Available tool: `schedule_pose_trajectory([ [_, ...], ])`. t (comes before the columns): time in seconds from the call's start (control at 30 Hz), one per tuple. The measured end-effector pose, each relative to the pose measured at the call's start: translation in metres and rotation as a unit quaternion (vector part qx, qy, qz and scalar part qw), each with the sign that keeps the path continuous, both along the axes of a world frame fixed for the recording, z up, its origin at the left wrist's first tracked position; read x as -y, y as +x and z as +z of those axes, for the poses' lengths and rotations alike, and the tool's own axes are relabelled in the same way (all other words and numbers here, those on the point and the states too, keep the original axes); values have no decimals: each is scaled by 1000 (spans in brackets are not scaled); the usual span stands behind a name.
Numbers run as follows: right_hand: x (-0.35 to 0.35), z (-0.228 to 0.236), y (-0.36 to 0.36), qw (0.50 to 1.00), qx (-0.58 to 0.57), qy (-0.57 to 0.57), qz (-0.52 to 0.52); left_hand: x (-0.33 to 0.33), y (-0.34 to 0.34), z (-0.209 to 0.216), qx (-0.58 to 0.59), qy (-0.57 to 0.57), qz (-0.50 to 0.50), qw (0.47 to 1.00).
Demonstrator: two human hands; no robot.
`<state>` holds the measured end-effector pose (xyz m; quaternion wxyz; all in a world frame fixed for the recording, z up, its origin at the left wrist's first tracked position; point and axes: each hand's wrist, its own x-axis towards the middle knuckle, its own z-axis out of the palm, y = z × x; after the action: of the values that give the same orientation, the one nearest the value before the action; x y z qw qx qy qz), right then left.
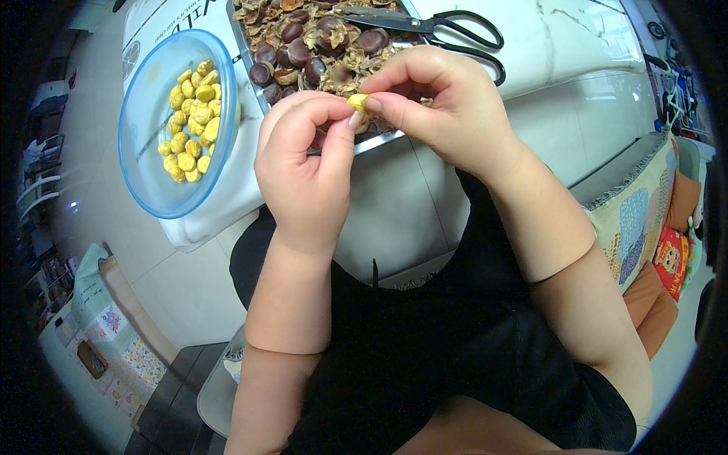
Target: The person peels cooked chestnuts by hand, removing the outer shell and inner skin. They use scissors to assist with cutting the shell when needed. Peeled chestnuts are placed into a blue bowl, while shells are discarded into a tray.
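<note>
A yellow peeled chestnut is pinched between my two hands, above the near edge of a metal tray. My left hand grips it from the left between thumb and forefinger. From the right, my right hand closes thumb and forefinger at its other side. Under and beyond my fingers, the tray holds brown unpeeled chestnuts among loose shell pieces. To the left stands a clear blue-rimmed bowl with several yellow peeled chestnuts.
Black-handled scissors lie across the tray's far right corner, handles over the white table. A couch with a patterned cover and cushions is at the right. A seat with a floral cloth sits at the lower left.
</note>
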<state>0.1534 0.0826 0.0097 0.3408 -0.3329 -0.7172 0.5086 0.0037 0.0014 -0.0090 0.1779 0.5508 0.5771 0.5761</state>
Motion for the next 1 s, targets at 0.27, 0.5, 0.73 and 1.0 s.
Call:
schedule_pose_trajectory([
  [0.27, 1, -2, 0, 1000, -12, -21, 1, 0, -3, 3, -33, -8, 5, 999],
  [0.5, 2, -3, 0, 998, -18, -65, -3, -3, -4, 6, -98, -8, -10, 995],
  [0.73, 0, -1, 0, 997, -12, -74, -4, -4, -6, 4, -149, 1, -26, 989],
  [1.0, -4, -5, 1, 997, -30, -69, -24, -4, -4, 3, -160, 9, -30, 987],
])
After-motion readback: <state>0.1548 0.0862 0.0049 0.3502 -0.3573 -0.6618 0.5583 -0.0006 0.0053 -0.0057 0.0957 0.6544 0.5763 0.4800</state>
